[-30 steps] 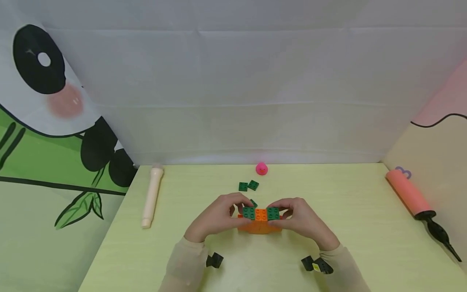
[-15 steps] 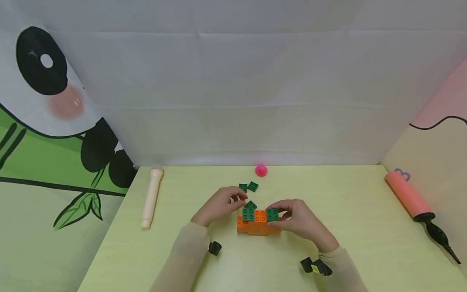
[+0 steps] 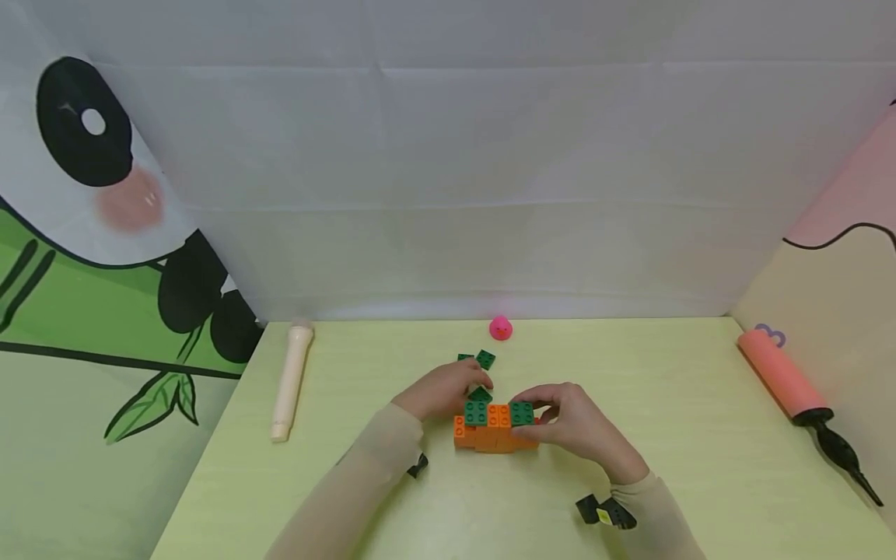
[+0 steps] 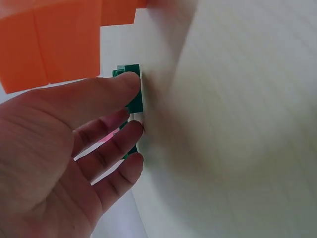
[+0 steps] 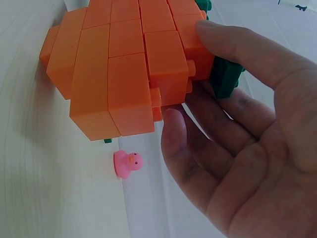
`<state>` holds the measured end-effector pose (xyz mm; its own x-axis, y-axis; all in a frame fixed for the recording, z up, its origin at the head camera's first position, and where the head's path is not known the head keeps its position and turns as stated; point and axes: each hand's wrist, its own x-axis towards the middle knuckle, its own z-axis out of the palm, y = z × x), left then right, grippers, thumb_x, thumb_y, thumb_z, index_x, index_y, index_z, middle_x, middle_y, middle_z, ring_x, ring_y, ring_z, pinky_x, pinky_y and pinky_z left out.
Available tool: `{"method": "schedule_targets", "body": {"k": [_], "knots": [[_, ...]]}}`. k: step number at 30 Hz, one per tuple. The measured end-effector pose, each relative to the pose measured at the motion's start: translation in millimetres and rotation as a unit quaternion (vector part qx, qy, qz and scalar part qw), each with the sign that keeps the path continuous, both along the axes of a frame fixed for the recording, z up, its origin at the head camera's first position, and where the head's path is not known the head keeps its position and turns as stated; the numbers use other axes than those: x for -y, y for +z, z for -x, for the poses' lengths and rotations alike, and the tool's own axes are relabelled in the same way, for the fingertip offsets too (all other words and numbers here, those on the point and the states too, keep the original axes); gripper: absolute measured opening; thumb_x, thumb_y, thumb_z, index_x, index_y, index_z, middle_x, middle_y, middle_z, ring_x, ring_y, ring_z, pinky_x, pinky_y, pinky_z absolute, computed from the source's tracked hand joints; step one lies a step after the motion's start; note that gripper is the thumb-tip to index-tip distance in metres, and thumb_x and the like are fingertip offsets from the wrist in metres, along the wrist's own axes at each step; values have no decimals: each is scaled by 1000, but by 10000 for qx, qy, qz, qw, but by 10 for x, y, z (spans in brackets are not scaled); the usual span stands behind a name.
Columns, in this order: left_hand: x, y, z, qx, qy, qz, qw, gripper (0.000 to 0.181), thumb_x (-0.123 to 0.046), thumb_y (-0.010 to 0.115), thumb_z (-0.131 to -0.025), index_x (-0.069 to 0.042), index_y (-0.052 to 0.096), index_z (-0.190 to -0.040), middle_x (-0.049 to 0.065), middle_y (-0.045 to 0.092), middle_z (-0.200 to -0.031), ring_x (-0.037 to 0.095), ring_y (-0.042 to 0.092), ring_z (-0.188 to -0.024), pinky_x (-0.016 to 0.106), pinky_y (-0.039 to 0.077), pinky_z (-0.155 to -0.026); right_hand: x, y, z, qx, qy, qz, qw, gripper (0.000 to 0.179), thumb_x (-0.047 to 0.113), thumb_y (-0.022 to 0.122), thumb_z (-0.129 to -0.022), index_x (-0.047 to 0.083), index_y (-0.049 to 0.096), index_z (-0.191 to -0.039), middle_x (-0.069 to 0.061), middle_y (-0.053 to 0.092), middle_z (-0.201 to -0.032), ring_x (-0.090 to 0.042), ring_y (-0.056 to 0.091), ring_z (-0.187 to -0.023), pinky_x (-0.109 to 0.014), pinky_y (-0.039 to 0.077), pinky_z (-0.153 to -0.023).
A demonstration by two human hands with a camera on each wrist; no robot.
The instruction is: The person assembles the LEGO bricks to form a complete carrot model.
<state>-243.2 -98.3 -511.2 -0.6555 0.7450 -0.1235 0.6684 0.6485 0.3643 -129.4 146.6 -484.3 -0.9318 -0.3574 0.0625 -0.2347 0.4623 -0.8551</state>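
A structure of orange toy building bricks (image 3: 495, 440) stands on the table, with a green brick (image 3: 476, 413) on its upper left and another green brick (image 3: 521, 413) on its upper right. My right hand (image 3: 581, 428) grips its right end; the thumb lies against an orange brick (image 5: 166, 54), the other fingers behind. Just behind the structure, my left hand (image 3: 444, 389) is at a loose green brick (image 3: 480, 394). In the left wrist view the thumb overlaps this green brick (image 4: 134, 101), fingers loosely bent; contact is unclear.
Two more green bricks (image 3: 486, 359) lie farther back, one partly covered by the left hand. A pink toy duck (image 3: 500, 327) sits near the back edge. A pale stick (image 3: 292, 383) lies at left, a coral balloon pump (image 3: 787, 373) at right. A white backdrop (image 3: 448, 194) rises behind.
My left hand has let go of the structure's left green brick and moved back and right to the loose green brick behind it. The right hand keeps its grip.
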Motion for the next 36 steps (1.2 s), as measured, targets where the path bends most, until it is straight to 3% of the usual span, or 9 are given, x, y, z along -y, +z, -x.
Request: {"method": "schedule_targets", "body": {"k": [5, 14, 20, 27, 36], "knots": [[8, -12, 8, -97, -81, 186, 9997, 26, -4, 75, -95, -18, 76, -117, -5, 60, -116, 13, 59, -107, 29, 49, -102, 22, 9, 0, 0, -7, -20, 10000, 33, 26, 87, -87, 13, 78, -117, 0, 74, -114, -27, 66, -99, -30, 58, -77], [56, -12, 21, 71, -17, 28, 10000, 16, -12, 79, -95, -16, 75, -110, -6, 60, -107, 11, 57, -94, 27, 51, -93, 43, 20, -6, -1, 12, -5, 10000, 33, 26, 87, -87, 13, 79, -116, -1, 74, -114, -29, 67, -100, -30, 58, -77], [108, -5, 30, 107, 160, -139, 9997, 20, -18, 81, -93, -16, 72, -111, -7, 64, -106, 14, 56, -91, 30, 51, -90, 42, 22, -4, 6, -8, -39, 10000, 32, 26, 88, -87, 14, 79, -116, 1, 74, -114, -26, 66, -99, -30, 58, -77], [153, 132, 2, 402, 634, -583, 9955, 27, -18, 78, -94, -14, 72, -120, -7, 65, -108, 16, 60, -97, 31, 53, -90, 16, -21, 22, -28, 38, -4, 10000, 31, 26, 87, -87, 15, 79, -115, 2, 74, -113, -25, 66, -98, -31, 58, -77], [229, 330, -113, 327, 708, -1339, 9879, 29, -26, 78, -96, -16, 70, -122, -9, 63, -107, 17, 60, -98, 30, 53, -85, -14, -69, 72, -25, 91, 4, 10000, 32, 26, 87, -87, 13, 79, -116, 1, 74, -113, -24, 67, -97, -30, 58, -76]]}}
